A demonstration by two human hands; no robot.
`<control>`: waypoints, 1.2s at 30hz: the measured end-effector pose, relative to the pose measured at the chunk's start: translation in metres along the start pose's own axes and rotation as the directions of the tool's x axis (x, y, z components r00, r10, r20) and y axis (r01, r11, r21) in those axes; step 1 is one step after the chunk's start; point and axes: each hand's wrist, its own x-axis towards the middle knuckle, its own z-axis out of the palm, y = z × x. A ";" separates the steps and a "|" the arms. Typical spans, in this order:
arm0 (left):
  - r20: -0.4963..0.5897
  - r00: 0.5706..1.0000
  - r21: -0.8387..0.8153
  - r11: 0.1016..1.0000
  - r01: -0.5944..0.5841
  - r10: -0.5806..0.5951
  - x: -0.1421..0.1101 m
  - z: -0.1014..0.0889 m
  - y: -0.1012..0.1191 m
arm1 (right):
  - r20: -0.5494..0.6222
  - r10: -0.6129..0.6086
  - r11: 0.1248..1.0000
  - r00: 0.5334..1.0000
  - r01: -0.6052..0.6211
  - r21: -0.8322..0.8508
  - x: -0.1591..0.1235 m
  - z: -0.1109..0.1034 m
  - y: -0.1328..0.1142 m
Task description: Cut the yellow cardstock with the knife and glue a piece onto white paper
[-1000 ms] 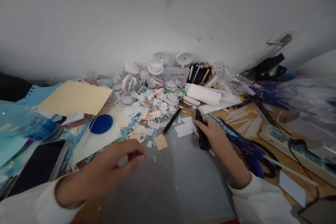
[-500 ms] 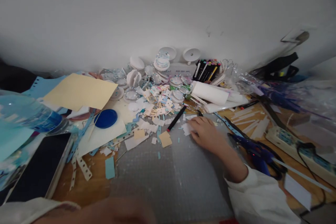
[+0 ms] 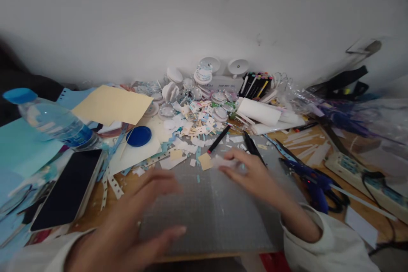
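Observation:
My right hand reaches over the far edge of a grey cutting mat and pinches a small white paper scrap between its fingertips. A black pen-like tool lies just behind that hand, apart from it. My left hand hovers over the mat's near left corner, fingers spread and blurred, holding nothing. A heap of small paper cut-outs and a black marker lie beyond the mat.
A water bottle, a black phone, yellow paper and a blue lid crowd the left. Blue scissors, a power strip, a white roll and a marker set fill the right, against the wall.
My right hand let go of the black tool, took up a white scrap and drew it toward the mat. My left hand dropped low, then came back over the mat, open.

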 end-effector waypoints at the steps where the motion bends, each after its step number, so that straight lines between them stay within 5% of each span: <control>1: 0.008 0.999 -0.034 0.999 0.036 -0.036 0.011 0.004 0.001 | 0.059 -0.012 0.991 0.998 0.004 0.131 -0.002 0.004 -0.014; 6: 0.154 0.963 -0.355 0.897 0.264 -0.222 0.024 0.038 -0.008 | 0.303 -0.041 0.897 0.952 -0.099 0.431 -0.011 0.032 -0.048; 11: 0.298 0.880 -0.482 0.737 0.474 -0.370 0.005 0.048 -0.022 | 0.281 0.047 0.888 0.958 -0.169 0.427 -0.026 0.045 -0.028; 16: 0.256 0.870 -0.379 0.784 0.492 -0.423 -0.003 0.064 -0.034 | 0.165 0.098 0.958 0.981 -0.138 0.251 -0.028 0.044 0.004; 21: 0.016 0.968 0.016 0.968 0.252 -0.252 -0.015 0.063 -0.035 | 0.099 -0.018 0.999 0.995 0.013 0.052 0.000 0.047 0.027; 24: -0.069 0.996 0.285 0.956 0.072 -0.055 -0.030 0.049 -0.035 | 0.138 -0.077 0.996 0.987 0.083 -0.037 0.018 0.051 0.033; 30: 0.111 0.986 0.450 0.878 -0.164 0.128 -0.058 0.052 -0.027 | 0.213 -0.106 0.984 0.971 0.133 -0.118 0.040 0.052 0.038; 36: 0.251 0.957 0.433 0.868 -0.244 0.143 -0.054 0.074 -0.021 | 0.303 -0.065 0.985 0.951 0.110 -0.134 0.057 0.051 0.048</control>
